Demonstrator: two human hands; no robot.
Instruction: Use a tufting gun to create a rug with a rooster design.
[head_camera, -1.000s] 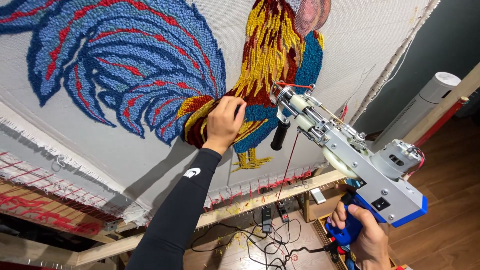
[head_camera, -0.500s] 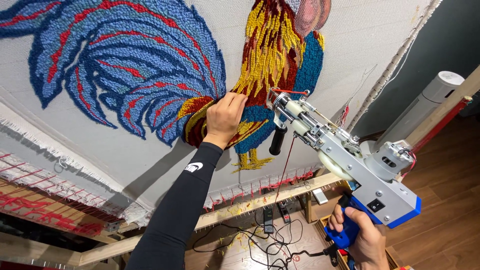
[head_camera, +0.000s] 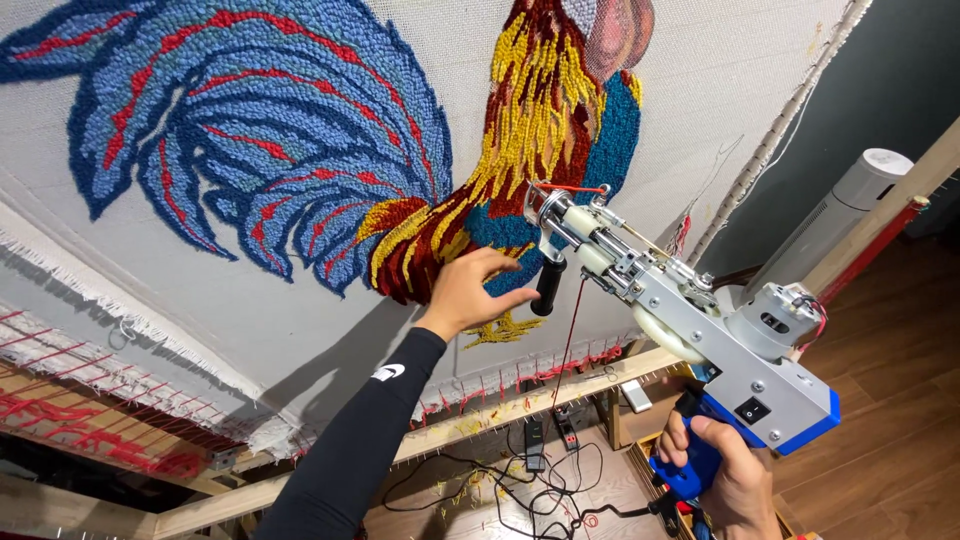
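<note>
Right hand (head_camera: 725, 470) grips the tufting gun (head_camera: 690, 320) by its blue handle; left hand (head_camera: 470, 290), fingers loose, reaches its black front grip (head_camera: 547, 285). Seat that grip firmly before pressing the needle into the rooster rug (head_camera: 300, 150).

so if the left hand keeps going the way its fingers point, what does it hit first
Most likely the black front handle of the tufting gun: the left hand has open fingers pointing right at it. Depth is unclear, so they may already brush it.

Above the right hand's grip, the tufting gun (head_camera: 700, 330) is silver with a blue handle and red yarn. Beyond it, the grey cloth (head_camera: 300, 330) bears a rooster (head_camera: 420, 150) in blue, red, yellow and maroon.
</note>
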